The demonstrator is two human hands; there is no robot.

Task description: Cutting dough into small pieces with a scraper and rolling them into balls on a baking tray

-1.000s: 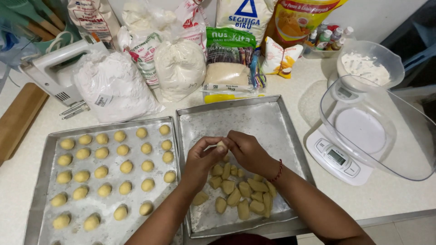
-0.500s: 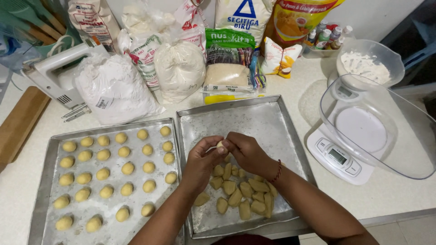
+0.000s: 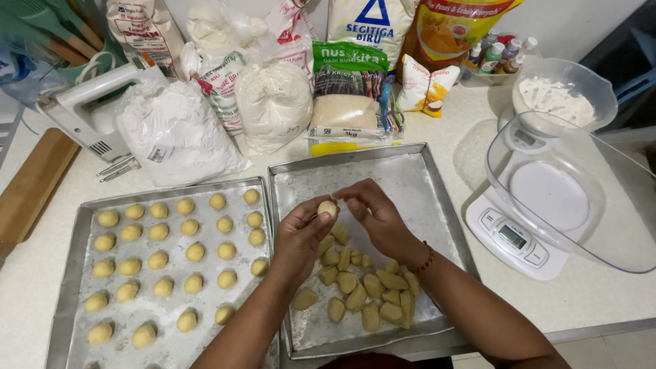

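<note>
My left hand (image 3: 301, 236) holds a small round dough ball (image 3: 327, 208) at its fingertips above the right metal tray (image 3: 403, 171). My right hand (image 3: 374, 215) curls just beside the ball, its fingertips touching or almost touching it. Under both hands lies a heap of several cut dough pieces (image 3: 362, 287) in the near half of that tray. The left metal tray (image 3: 75, 273) carries rows of several shaped dough balls (image 3: 195, 251).
Bags of flour and sugar (image 3: 273, 102) line the back of the counter. A white hand mixer (image 3: 89, 102) lies at the back left beside a wooden board (image 3: 31, 184). A kitchen scale with a clear bowl (image 3: 547, 198) stands at the right, a flour bowl (image 3: 557, 96) behind it.
The hands have shifted slightly and the dough ball now shows clearly at my left fingertips, with my right fingers drawn a little off it.
</note>
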